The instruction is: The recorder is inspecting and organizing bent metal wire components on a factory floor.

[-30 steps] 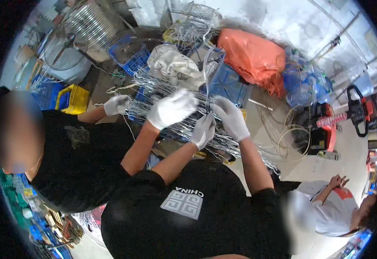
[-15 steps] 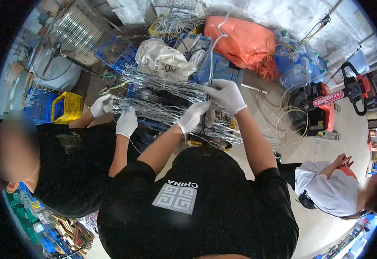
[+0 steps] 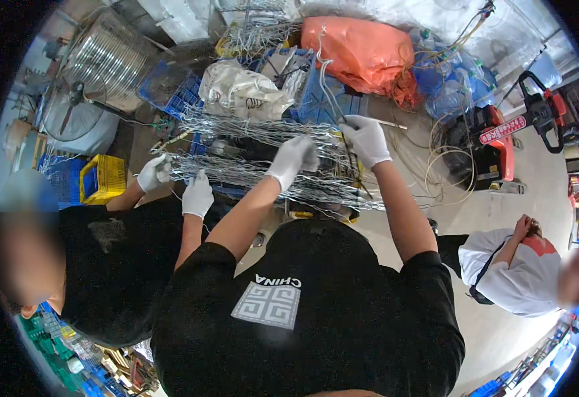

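Observation:
My right hand [image 3: 367, 140], in a white glove, is closed around a grey cable [image 3: 332, 96] that comes down from the far side, beside the blue crate. A thin dark strand [image 3: 357, 175] hangs below that hand over the wire ends. My left hand [image 3: 292, 162], also gloved in white, is over the middle of the bundles with bent fingers. Blur hides whether it grips anything. Two long bundles of silvery wires [image 3: 236, 171] lie crosswise in front of me, one nearer and one farther, with a dark gap between them.
At my left, a co-worker's gloved hands [image 3: 198, 196] are at the bundles' left end. Beyond lie a white sack [image 3: 243, 92], a blue crate [image 3: 322, 96] and an orange bag [image 3: 359, 53]. A red-and-black machine [image 3: 501, 142] and coiled tubing [image 3: 438, 169] stand right. Another person [image 3: 511, 271] is farther right.
My left hand has moved up and left, away from the cable. My right hand has shifted slightly right, still on the cable. The co-worker's hands stay at the left end.

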{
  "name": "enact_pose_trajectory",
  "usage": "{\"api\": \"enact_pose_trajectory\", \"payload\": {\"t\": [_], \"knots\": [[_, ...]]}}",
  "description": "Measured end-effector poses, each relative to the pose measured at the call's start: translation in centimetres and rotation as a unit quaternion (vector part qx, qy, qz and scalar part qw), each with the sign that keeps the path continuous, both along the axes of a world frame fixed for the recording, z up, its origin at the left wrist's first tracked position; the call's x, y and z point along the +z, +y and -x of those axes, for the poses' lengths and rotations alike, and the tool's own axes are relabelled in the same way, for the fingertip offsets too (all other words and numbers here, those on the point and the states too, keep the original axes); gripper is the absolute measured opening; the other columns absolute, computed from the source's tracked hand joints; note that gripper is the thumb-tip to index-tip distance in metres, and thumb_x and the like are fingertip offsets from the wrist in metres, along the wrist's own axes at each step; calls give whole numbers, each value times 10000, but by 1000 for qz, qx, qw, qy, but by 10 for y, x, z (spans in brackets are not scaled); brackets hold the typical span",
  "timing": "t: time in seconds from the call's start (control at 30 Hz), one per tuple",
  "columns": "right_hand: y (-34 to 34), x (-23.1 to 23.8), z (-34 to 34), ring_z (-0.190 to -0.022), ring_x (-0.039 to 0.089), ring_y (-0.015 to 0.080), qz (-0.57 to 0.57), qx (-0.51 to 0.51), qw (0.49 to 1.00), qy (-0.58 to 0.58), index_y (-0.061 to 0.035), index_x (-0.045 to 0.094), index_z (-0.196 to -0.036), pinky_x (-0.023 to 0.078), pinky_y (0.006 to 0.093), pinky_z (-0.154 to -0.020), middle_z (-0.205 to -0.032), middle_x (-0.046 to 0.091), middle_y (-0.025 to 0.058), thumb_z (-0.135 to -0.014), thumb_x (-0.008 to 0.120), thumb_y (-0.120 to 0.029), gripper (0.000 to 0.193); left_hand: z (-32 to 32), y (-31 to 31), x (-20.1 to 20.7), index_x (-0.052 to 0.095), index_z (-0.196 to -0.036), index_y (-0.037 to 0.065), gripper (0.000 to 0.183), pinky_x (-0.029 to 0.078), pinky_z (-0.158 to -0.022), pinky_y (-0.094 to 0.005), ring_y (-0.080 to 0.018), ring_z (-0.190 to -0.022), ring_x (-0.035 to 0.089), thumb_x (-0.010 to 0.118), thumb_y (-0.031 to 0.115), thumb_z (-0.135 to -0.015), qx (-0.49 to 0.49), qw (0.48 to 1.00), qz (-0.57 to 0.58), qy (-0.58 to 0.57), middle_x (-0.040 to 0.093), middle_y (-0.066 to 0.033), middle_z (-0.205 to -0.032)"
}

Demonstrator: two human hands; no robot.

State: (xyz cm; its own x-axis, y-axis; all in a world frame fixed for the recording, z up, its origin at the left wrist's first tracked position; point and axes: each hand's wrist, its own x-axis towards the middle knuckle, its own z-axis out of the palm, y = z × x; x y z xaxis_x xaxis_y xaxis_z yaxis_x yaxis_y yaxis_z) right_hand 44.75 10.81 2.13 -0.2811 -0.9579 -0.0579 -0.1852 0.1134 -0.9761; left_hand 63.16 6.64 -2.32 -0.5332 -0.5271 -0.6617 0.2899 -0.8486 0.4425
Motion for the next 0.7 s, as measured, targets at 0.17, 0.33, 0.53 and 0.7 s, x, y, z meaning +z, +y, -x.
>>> {"api": "enact_pose_trajectory", "payload": {"t": [0.17,0.33,0.53,0.7], "knots": [[3,-11,-5,-594,546,190,37,-2,995,89,13,626,-861,442,301,-570,-695,618,90,-783,605,-180,209,41,32,37,558,-805,32,247,398,-474,-259,-131,-498,482,521,264,-880,-124,894,383,-194,545,-48,-614],[9,-9,-8,-588,529,182,-4,-18,999,43,2,626,-849,438,299,-570,-658,590,80,-781,609,-177,192,42,27,31,552,-830,5,236,399,-481,-257,-147,-519,498,517,236,-865,-167,854,421,-257,570,-66,-655],[14,-15,-5,-588,507,141,8,-46,994,103,-2,628,-867,428,266,-560,-658,574,59,-797,607,-185,197,38,23,35,537,-843,18,233,362,-453,-262,-122,-478,451,530,248,-878,-203,769,526,-302,539,-51,-606],[21,-24,-3,-599,510,123,-24,-86,995,-48,1,622,-887,428,244,-553,-682,581,58,-824,601,-217,228,36,25,41,558,-873,2,248,398,-526,-314,-194,-550,502,531,248,-863,-217,788,516,-257,577,-96,-665]]}}
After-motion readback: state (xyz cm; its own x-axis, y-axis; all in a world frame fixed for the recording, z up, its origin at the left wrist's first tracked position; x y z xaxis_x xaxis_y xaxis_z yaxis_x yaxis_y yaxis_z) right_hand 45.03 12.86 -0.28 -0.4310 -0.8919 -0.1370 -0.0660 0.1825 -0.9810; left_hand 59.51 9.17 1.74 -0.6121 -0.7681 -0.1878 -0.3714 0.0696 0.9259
